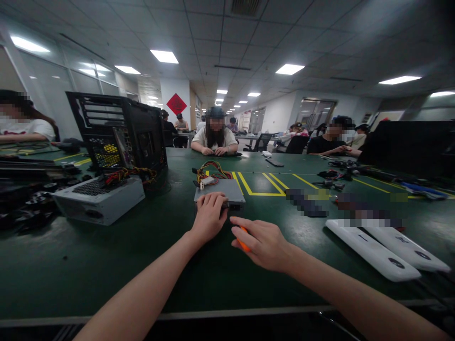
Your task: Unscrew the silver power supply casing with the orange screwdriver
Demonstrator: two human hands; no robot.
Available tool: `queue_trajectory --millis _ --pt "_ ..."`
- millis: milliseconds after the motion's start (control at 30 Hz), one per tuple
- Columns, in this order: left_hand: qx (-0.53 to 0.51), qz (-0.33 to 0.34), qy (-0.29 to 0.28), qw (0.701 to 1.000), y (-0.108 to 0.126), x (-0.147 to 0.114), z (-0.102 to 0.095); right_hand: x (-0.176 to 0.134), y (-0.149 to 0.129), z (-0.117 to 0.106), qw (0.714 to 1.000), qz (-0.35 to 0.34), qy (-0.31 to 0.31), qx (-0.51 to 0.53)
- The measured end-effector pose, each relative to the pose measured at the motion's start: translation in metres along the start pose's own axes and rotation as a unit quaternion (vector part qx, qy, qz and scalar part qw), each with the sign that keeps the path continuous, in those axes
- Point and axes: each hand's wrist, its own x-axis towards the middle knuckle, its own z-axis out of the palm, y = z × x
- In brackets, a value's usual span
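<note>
A grey metal computer power supply (232, 190) sits on the green table straight ahead, its bundle of coloured cables and white connector (208, 180) lying on top. Draped over its near left edge, my left hand (210, 215) grips the casing, fingers on the top face. Just right of it and closer to me, my right hand (265, 241) is closed around what looks like an orange-handled screwdriver (243, 240). Only part of the handle shows between the fingers; the shaft cannot be made out. The right fingertips are near the unit's socket side, apart from it.
To the left stand an open black computer case (117, 128) and a second power supply (103, 199), beside a pile of dark parts (24, 189). White elongated devices (373, 251) lie at right, with cables and a dark monitor (412, 142) behind. A person (215, 135) sits opposite.
</note>
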Motion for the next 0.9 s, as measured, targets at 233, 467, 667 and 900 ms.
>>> queue_trajectory --millis 233,467,667,900 --pt "-0.012 0.007 -0.005 1.000 0.002 -0.001 -0.007 0.035 0.017 -0.010 0.995 0.084 -0.053 0.004" --pt "-0.007 0.007 0.003 1.000 0.001 -0.002 -0.004 0.017 0.011 -0.003 0.997 -0.025 -0.020 -0.070" --pt "0.012 -0.005 0.007 1.000 -0.001 -0.002 0.002 -0.022 -0.011 0.019 0.995 -0.084 0.016 -0.049" --pt "0.014 -0.007 0.005 1.000 0.000 0.000 0.004 -0.017 -0.010 0.023 0.995 -0.031 0.090 -0.019"
